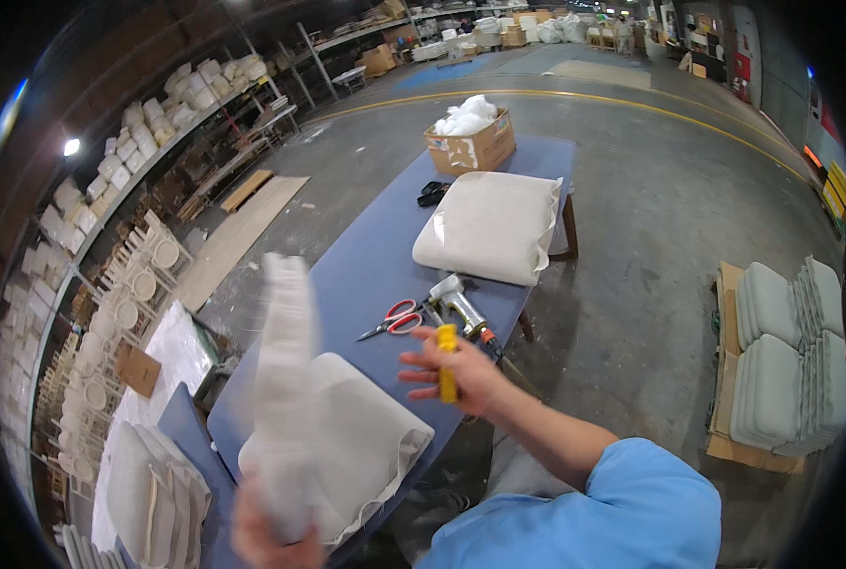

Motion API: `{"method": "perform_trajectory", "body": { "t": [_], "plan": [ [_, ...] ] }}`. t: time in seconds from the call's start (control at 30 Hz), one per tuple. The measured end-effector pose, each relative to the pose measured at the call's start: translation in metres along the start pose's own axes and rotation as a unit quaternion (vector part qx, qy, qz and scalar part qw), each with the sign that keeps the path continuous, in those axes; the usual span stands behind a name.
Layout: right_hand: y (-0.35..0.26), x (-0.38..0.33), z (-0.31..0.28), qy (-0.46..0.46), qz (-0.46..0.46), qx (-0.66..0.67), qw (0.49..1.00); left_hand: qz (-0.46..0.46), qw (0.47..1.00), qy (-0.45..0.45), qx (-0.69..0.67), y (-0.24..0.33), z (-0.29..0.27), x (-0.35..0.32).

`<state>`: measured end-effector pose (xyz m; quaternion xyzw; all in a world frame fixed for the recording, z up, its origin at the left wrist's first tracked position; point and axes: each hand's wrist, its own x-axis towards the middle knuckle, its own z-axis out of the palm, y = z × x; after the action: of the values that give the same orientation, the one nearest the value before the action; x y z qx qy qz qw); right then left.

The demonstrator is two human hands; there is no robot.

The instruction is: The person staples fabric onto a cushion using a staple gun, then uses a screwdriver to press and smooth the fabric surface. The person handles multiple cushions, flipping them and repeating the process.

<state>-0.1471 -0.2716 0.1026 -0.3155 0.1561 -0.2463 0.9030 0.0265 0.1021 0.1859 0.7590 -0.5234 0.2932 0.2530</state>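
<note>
A pale upholstered seat pad (285, 379), smeared by motion, stands nearly edge-on at the left. At its lower end, my left hand (276, 531) grips it, blurred as well. Behind it a second off-white seat cushion (357, 427) lies on the blue-topped table (357, 247), its loose fabric edge toward me. My right hand (456, 375) hovers over the table's right edge, fingers spread, with a small yellow tool (448, 365) held against the palm. Just beyond it lie red-handled scissors (399, 320) and an air stapler (461, 308) with a hose.
Farther along the table are another cushion (489, 228), a black object (432, 193) and a cardboard box of white stuffing (470, 147). Stacked cushions stand at left (153, 493) and on cardboard at right (774, 356). Chair frames (110, 303) line the left shelving.
</note>
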Motion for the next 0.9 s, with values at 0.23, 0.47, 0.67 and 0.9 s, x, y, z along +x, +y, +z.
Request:
{"method": "perform_trajectory", "body": {
  "t": [0.23,0.47,0.67,0.9],
  "plan": [
    [0.029,-0.057,-0.070,0.128,0.066,-0.111,0.983,0.214,0.918,-0.318,-0.102,0.100,0.103,-0.033],
    [0.039,-0.058,-0.082,0.162,0.057,-0.237,0.956,-0.138,0.980,-0.100,-0.105,0.018,0.082,-0.057],
    [0.070,-0.042,-0.100,0.149,0.108,-0.157,0.970,-0.543,0.801,-0.045,-0.249,-0.062,0.056,-0.147],
    [0.087,-0.029,-0.085,0.144,0.129,-0.122,0.973,-0.699,0.601,-0.033,-0.387,-0.053,0.077,-0.177]
  ]
}}
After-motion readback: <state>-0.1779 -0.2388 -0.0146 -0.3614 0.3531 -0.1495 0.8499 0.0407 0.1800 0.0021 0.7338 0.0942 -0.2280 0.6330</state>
